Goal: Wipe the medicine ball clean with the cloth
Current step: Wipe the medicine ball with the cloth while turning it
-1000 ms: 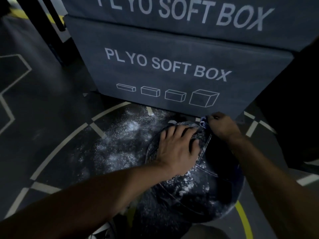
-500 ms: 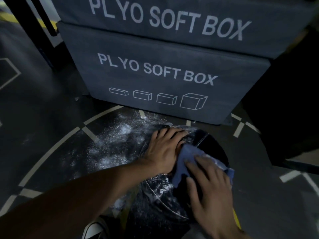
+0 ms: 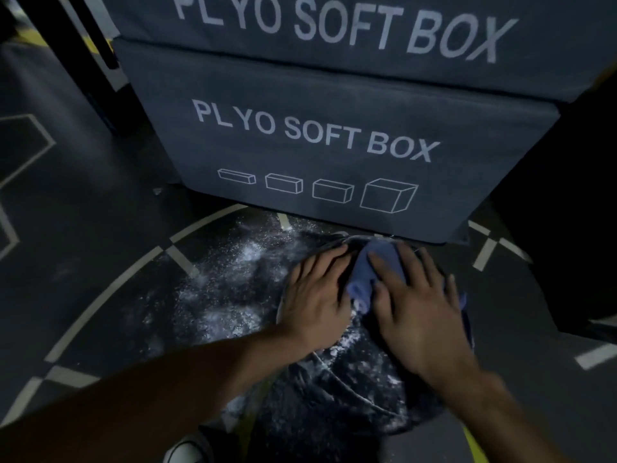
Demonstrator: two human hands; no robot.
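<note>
The dark, round, powder-dusted medicine ball (image 3: 364, 389) sits on the floor just in front of the grey fabric plyo soft box (image 3: 334, 145). The left hand (image 3: 314, 295) lies flat on the ball's top, fingers straight, grasping nothing. Just beside it the right hand (image 3: 414, 302) presses the crumpled blue cloth (image 3: 367, 279) against the ball with outstretched fingers. White powder (image 3: 233, 279) speckles the floor left of the ball.

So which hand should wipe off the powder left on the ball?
The right hand: it already presses the cloth flat on the medicine ball, above the white powder. The left hand lies bare on the ball, steadying it.
</note>
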